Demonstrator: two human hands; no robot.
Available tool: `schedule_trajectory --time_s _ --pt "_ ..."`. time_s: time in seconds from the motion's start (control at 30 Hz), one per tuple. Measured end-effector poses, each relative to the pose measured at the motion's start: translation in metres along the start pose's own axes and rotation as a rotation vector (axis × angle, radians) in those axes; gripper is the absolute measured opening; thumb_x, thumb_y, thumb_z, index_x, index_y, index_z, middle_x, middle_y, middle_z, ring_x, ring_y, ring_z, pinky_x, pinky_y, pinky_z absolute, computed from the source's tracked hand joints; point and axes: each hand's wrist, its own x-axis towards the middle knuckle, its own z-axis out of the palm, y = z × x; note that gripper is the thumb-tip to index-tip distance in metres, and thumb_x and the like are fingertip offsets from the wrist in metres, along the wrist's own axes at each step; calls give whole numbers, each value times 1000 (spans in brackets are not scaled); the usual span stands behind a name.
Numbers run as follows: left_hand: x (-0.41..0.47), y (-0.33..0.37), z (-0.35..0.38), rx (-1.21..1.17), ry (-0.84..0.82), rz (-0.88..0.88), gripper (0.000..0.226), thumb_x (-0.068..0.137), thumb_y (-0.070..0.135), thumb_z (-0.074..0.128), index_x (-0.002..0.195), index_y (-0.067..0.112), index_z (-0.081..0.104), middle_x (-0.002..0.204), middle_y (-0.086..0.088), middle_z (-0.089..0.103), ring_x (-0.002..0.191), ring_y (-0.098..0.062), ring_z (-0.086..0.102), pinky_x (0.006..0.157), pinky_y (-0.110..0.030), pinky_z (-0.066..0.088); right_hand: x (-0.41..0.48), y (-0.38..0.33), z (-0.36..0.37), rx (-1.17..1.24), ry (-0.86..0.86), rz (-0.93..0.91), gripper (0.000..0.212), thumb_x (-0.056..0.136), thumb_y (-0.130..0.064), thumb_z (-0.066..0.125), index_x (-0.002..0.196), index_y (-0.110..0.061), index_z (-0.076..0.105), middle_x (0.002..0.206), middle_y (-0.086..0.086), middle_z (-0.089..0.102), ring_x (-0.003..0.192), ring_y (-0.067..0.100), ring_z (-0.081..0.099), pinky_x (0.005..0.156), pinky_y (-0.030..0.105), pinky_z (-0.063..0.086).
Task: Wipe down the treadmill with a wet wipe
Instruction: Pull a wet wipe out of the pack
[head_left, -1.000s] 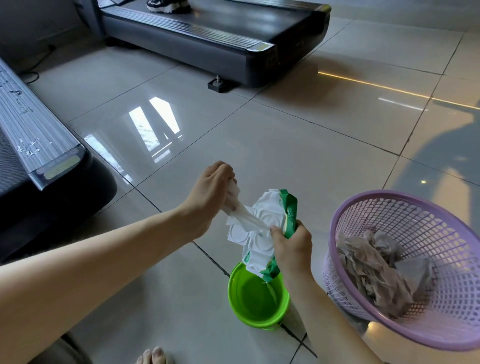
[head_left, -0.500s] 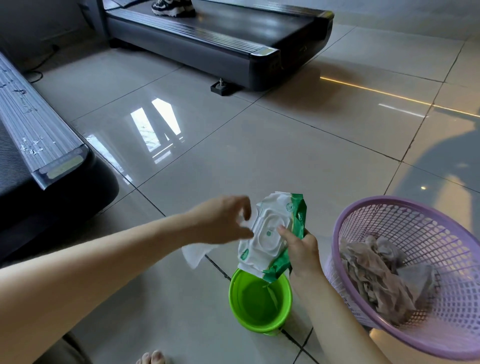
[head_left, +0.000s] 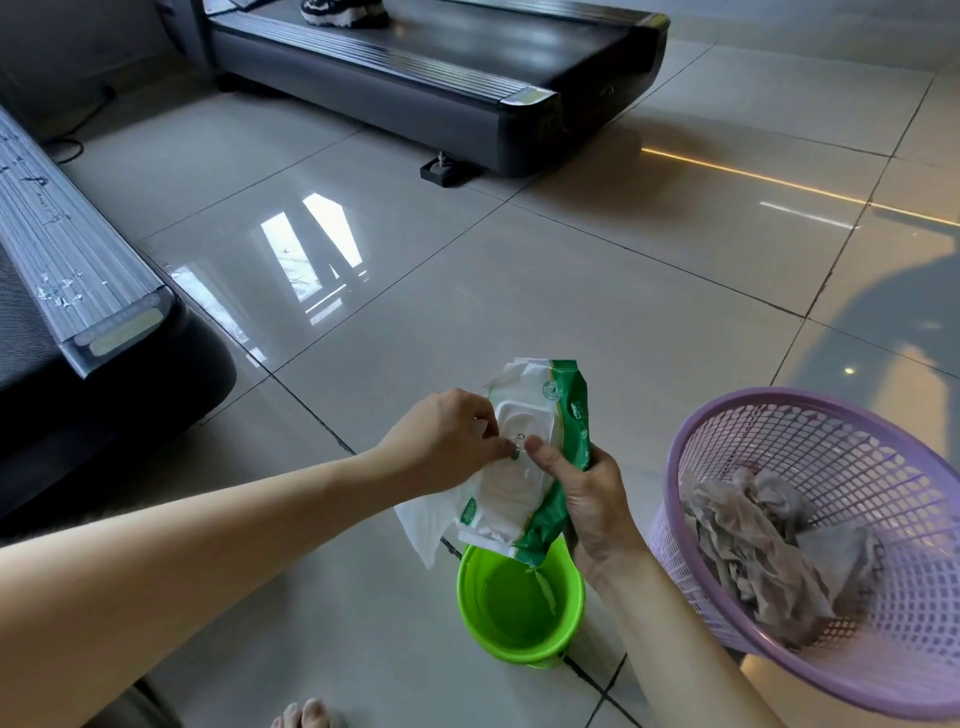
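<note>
My right hand (head_left: 587, 499) grips a green and white wet wipe pack (head_left: 540, 415) from below, thumb on its white lid. My left hand (head_left: 441, 441) presses its fingertips on that lid while it holds a white wet wipe (head_left: 423, 525), which hangs below the pack. A treadmill (head_left: 67, 291) with a grey ribbed side rail lies at the left edge. A second treadmill (head_left: 415, 67) stands at the top of the view.
A green bucket (head_left: 519, 639) stands on the tiled floor right under the pack. A purple mesh basket (head_left: 831, 421) with crumpled grey wipes sits at the right. Sneakers (head_left: 343, 13) rest on the far treadmill's belt. Toes (head_left: 301, 717) show at the bottom edge.
My left hand pulled the wipe free of the pack, then came back to the lid with the wipe hanging from it. The lid, open before, now lies flat.
</note>
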Motion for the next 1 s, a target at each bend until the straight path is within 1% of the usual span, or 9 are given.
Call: schedule_trajectory --time_s 0.17,0.3,0.43,0.6,0.67,0.73,0.83,0.93,1.0 --pt "-5 3 5 7 34 0 37 86 48 78 72 18 61 61 4 53 56 -14 48 52 -29 36 -2 -2 1 -39 65 -27 7 83 -4 78 89 -8 80 94 18 77 85 32 74 84 45 60" --pt "-7 5 13 -26 58 -31 44 85 52 76 66 17 58 58 4 47 55 -16 44 52 -30 34 -1 -2 2 -61 98 -62 18 87 1 71 76 -11 80 82 13 76 76 27 72 71 37 60" --pt "-7 3 19 -65 113 -51 59 86 55 73 58 12 44 52 2 32 53 -20 31 52 -32 27 -1 -2 3 -83 89 -117 20 88 2 70 79 -13 80 84 12 76 78 26 72 73 38 58" --pt "1 1 -4 72 244 -26 36 91 55 67 82 21 64 72 5 63 68 -21 58 60 -31 42 4 -7 -5 8 218 -99 16 87 3 71 91 -11 77 87 6 78 81 23 73 69 33 59" --pt "10 -7 -17 -89 280 -107 21 96 46 62 91 25 65 79 2 69 69 -19 63 60 -29 43 11 -10 -14 102 290 -63 16 87 1 71 97 -10 76 92 8 78 87 26 73 76 37 59" --pt "13 -15 -21 -359 117 -207 17 98 35 63 89 24 70 72 2 64 55 -13 58 53 -24 41 14 -12 -19 175 274 -10 20 88 0 69 105 -7 75 102 14 77 93 31 72 84 43 59" --pt "3 -11 -13 -624 -289 -261 31 90 46 75 72 20 70 62 1 48 49 -15 42 49 -22 33 9 -9 -14 133 187 42 19 90 -2 66 108 -4 74 104 19 76 92 35 72 81 44 60" --pt "-3 0 -7 -607 -347 -263 36 81 49 82 91 15 80 59 7 62 48 -12 56 48 -20 45 6 -9 -6 145 95 101 28 100 -25 57 112 -8 75 111 20 75 103 39 71 89 47 58" --pt "-3 -2 -6 -563 -321 -285 35 76 47 88 93 17 83 75 3 76 61 -16 69 60 -30 59 4 -12 -3 219 16 165 41 102 -42 51 121 -13 73 117 18 74 109 36 70 95 50 54"
